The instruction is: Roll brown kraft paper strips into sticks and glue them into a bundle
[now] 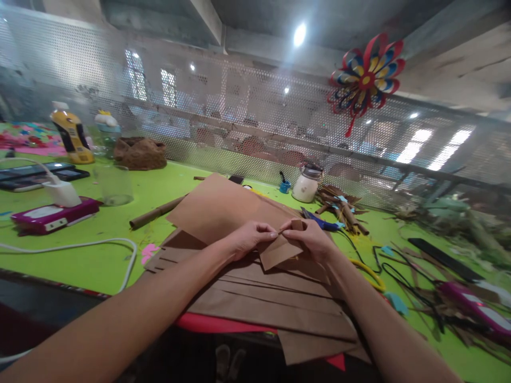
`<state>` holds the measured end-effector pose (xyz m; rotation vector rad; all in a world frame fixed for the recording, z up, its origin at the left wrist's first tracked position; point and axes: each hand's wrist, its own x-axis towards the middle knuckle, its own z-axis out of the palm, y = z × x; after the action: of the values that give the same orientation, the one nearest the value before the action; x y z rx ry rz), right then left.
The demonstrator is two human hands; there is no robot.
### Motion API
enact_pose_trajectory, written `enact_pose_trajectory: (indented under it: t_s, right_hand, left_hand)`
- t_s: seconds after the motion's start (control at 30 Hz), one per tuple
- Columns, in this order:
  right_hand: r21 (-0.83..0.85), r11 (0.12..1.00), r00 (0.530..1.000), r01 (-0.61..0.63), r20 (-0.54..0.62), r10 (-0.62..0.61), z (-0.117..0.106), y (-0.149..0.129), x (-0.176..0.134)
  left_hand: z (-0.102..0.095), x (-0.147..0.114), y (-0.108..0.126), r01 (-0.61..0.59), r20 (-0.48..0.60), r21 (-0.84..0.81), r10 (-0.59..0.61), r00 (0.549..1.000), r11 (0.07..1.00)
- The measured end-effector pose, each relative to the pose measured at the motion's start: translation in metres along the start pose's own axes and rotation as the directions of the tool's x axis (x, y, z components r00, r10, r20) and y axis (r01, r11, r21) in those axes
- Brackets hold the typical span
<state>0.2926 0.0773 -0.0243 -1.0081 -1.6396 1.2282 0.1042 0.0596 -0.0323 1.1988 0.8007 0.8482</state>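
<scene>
My left hand [254, 238] and my right hand [310, 239] meet over a stack of brown paper sheets [255, 290]. Between them is a small piece of brown paper [279, 252], its upper edge pinched by the fingers of both hands. A narrow part of it stands up by the right fingers and looks folded or rolled. Behind the left hand a larger sheet of brown paper [217, 205] lies on the stack. Just beyond the right hand rests a blue-handled tool [325, 223], partly hidden.
The green table [175, 178] carries a brown paper tube [157, 211], a clear cup [114, 186], purple power strips [56, 215], a white jar [306, 183] and a pile of brown scraps [339, 205]. Black cables [403, 268] run at right. A perforated metal screen [255, 119] stands behind.
</scene>
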Motion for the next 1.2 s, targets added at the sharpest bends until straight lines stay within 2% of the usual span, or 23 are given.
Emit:
enact_pose_trajectory:
  t_s: [0.27,0.47,0.73,0.83,0.97,1.07,1.2]
  right_hand:
    - [0.034,0.999,0.999,-0.022,-0.043,0.024,-0.002,0.005,0.002]
    - [0.023,1.0,0.999,-0.02,-0.033,0.02,-0.005,0.004,0.003]
    - [0.062,0.998,0.997,0.013,0.07,-0.018,-0.008,-0.005,-0.002]
    - [-0.082,0.995,0.996,0.06,0.07,-0.055,-0.004,-0.01,-0.004]
    - [-0.309,0.934,0.984,0.179,0.054,-0.171,0.004,-0.015,-0.004]
    - [-0.334,0.928,0.986,0.162,0.035,-0.16,0.006,-0.013,-0.004]
    - [-0.253,0.962,0.994,0.102,0.051,-0.092,0.004,-0.009,-0.003]
  left_hand:
    - [-0.001,0.002,-0.002,-0.038,-0.012,0.047,0.039,0.999,0.998]
    - [0.003,0.001,-0.001,-0.087,-0.079,0.141,0.099,0.992,0.986]
    - [0.011,-0.006,0.004,-0.072,-0.148,0.179,0.099,0.984,0.981]
    - [0.01,-0.005,0.003,-0.101,-0.119,0.177,0.123,0.985,0.979]
    - [0.007,-0.001,-0.002,-0.125,-0.085,0.175,0.141,0.986,0.977]
    - [0.005,0.0,-0.004,-0.126,-0.073,0.162,0.139,0.988,0.979]
    - [0.004,0.002,-0.006,-0.135,-0.022,0.145,0.14,0.99,0.98]
